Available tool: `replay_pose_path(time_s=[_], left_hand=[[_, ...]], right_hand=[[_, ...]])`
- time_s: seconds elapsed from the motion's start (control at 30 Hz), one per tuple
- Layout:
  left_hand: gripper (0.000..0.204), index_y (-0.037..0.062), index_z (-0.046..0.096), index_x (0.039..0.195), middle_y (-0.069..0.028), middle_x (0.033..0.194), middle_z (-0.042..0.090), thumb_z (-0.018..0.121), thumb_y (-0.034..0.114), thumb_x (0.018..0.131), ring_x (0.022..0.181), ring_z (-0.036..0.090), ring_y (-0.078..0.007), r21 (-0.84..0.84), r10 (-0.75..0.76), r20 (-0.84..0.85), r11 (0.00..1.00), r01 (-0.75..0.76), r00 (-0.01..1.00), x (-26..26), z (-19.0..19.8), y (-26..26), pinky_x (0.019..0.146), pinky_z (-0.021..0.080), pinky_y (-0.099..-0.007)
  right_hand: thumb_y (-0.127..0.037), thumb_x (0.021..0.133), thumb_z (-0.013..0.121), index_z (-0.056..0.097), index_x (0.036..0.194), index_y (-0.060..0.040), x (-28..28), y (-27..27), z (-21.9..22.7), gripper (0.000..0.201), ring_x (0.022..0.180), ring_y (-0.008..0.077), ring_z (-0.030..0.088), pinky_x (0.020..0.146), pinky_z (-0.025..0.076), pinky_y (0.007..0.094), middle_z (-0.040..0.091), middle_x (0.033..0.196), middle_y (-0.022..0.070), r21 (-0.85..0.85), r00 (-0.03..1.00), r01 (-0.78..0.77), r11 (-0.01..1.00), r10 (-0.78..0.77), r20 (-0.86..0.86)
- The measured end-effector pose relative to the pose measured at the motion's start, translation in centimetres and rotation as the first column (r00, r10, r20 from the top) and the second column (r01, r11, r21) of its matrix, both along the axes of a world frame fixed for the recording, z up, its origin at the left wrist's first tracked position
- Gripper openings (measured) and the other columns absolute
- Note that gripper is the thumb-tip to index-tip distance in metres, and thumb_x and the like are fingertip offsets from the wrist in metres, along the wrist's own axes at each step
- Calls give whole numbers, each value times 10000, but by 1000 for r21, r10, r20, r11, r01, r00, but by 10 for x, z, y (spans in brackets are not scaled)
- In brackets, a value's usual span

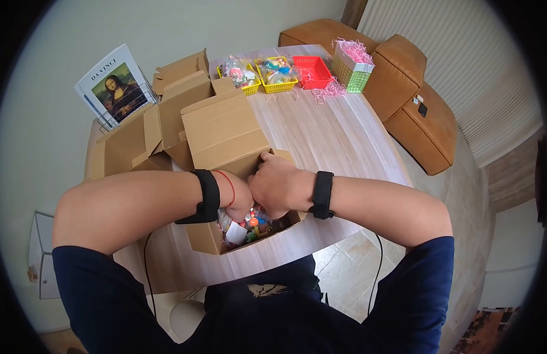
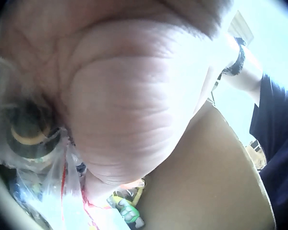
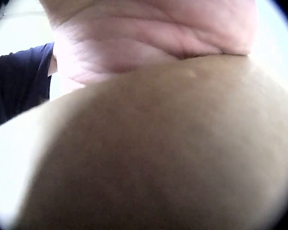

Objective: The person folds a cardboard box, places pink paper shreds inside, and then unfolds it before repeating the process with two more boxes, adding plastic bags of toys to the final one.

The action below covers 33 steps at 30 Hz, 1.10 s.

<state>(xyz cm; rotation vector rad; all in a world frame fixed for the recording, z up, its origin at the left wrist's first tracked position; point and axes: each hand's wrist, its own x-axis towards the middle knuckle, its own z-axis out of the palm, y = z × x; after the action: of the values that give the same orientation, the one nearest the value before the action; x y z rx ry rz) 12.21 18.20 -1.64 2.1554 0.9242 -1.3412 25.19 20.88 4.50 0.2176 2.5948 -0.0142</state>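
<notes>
An open cardboard box holds small colourful toys and clear plastic bags. My left hand reaches down into it, its fingertips hidden. In the left wrist view the palm is beside clear bags and a green toy, with the box wall to the right. My right hand lies over the box beside the left hand, one finger reaching the base of the raised lid; its other fingers are hidden. The right wrist view shows its palm against a blurred brown surface.
More open cardboard boxes stand at the left, beside a Da Vinci book on a wire stand. Yellow baskets, a red basket and a green checked bag with pink shredded paper are along the table's far edge.
</notes>
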Motion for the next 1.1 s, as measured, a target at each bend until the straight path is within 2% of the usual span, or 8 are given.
replay_pose_path(time_s=[0.07,0.27,0.37,0.57,0.67,0.87,0.97,1.1], left_hand=[[466,149,737,1274,-178,1273,727,673,464,936,1213,660,-362,-46,-22,-132,999,17,991,9,7,4,1071,504,-436],[380,147,778,1161,-166,1198,754,622,430,960,1158,677,-371,6,9,-39,1000,-9,999,4,7,1,1024,526,-422],[440,149,761,1199,-154,1250,741,656,489,940,1186,659,-361,-37,69,90,997,-66,994,-5,-2,3,1056,502,-424],[697,191,656,1393,-144,1405,664,741,625,855,1319,575,-345,-121,123,89,986,-112,988,-7,4,2,1133,441,-422],[701,79,720,1332,-154,1347,702,683,628,899,1252,620,-337,-69,72,85,995,-66,994,-13,-3,1,1086,461,-446],[733,103,633,1453,-164,1428,657,701,599,918,1330,586,-363,-35,42,48,999,-40,998,-3,26,-1,1132,443,-443],[782,157,544,1531,-185,1481,603,717,616,921,1385,536,-393,-66,45,110,997,-38,993,-5,37,1,1178,416,-450],[755,136,559,1509,-201,1431,632,719,595,932,1338,566,-409,-31,23,166,999,-19,986,-8,38,-1,1147,443,-457]], right_hand=[[-425,789,794,785,993,-134,-1,0,3,355,1018,265,720,1076,382,392,785,991,47,-11,1000,3,1000,-3,10],[-685,807,760,808,981,-189,-3,-10,27,528,1020,251,721,1081,374,404,798,992,28,-86,995,95,992,-93,32],[-416,815,751,819,983,-234,-8,-10,20,257,982,180,724,1001,379,381,799,988,-18,-20,993,88,996,-86,75],[-329,801,742,817,964,-223,-8,-6,14,208,975,178,722,988,379,390,799,987,-12,-41,997,63,997,-62,42],[-270,787,743,818,982,-221,-11,-4,10,215,983,191,725,992,379,394,799,994,-6,-32,996,53,998,-51,72],[-217,785,742,814,1013,-173,-10,-1,11,243,1053,259,737,1042,404,453,804,1049,57,-92,995,92,992,-88,52],[-262,894,696,790,997,-142,-2,2,13,184,1005,325,733,1032,416,519,795,993,82,-142,995,88,986,-94,-36],[-189,873,690,793,981,-115,2,2,15,167,990,345,740,989,476,496,791,987,124,-178,988,109,978,-126,-88]])
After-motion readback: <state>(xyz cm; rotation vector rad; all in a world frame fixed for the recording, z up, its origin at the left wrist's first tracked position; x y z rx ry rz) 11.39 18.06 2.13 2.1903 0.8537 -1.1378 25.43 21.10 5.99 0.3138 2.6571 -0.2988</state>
